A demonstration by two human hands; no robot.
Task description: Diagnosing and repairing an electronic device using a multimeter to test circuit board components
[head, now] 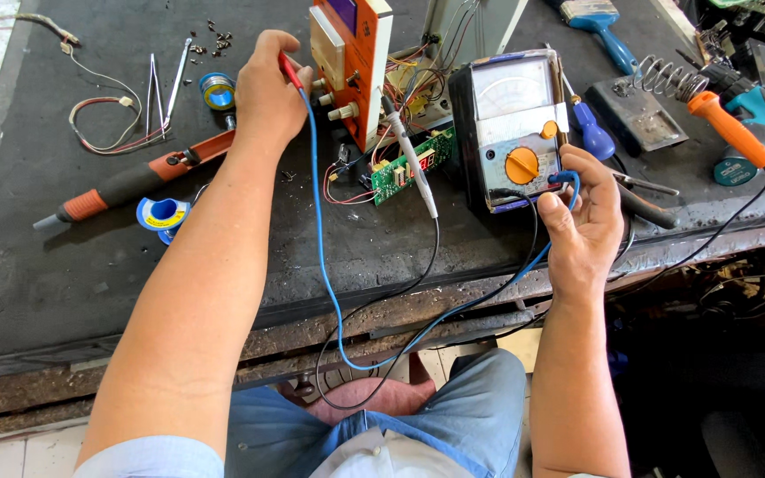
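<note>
1. Bottom of frame: blue jeans (480,416) on lap, loop of blue test lead (325,265) & black lead (431,265) hanging below bench edge (135,341).
2. Lower right of centre: right hand (586,221) pinched on blue plug (564,177) at lower right corner of analog multimeter (511,128); thumb & fingers closed round plug.
3. Centre: white probe (413,159) lying across small green circuit board (409,164), tip toward orange unit.
4. Upper centre-left: left hand (267,97) clamped on red probe (289,69), held at front face of orange-and-white bench unit (351,62), just beside its knobs.
5. Hands well apart, each closed on its own item.
6. Left of frame: orange-black solder sucker (135,181), blue solder spool (163,215) touching its lower side.
7. Upper left: 2nd solder reel (219,88), tweezers (166,93), loose screws (214,40), thin wire loop (104,124).
8. Upper right: blue screwdriver (591,128), orange-handled soldering iron (728,128) in coil stand (661,80), blue brush (604,22).
</note>
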